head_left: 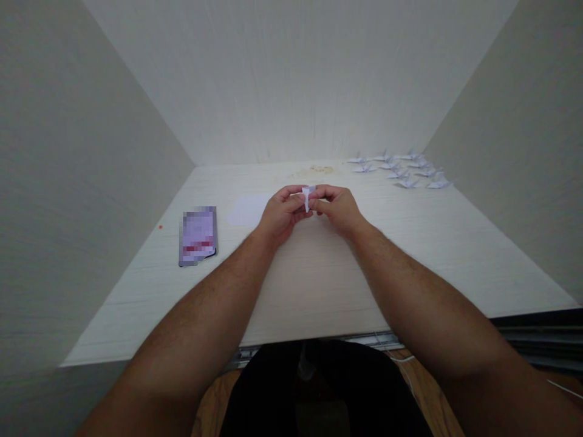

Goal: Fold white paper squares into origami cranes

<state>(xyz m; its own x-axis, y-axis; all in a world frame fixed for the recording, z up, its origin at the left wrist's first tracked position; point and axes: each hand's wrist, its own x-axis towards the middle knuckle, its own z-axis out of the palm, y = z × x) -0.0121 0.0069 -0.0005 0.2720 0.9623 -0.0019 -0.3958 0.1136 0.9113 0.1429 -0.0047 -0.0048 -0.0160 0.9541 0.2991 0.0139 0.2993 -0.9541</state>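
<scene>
Between my two hands, above the middle of the table, is a small piece of folded white paper point(306, 198). My left hand point(283, 213) pinches it from the left, with the thumb on its near face. From the right, the thumb and fingers of my right hand point(334, 206) grip its other side. The paper narrows to a point at the bottom, and the fingers cover part of it. Just left of my left hand, white paper point(248, 209) lies flat on the table.
Several folded white paper cranes point(407, 182) stand in rows at the back right of the table point(314, 291). A dark-edged flat device with a pixelated face point(198, 235) lies at the left. Pale walls point(300, 79) enclose the back and both sides. A brownish stain point(321, 169) marks the tabletop's back.
</scene>
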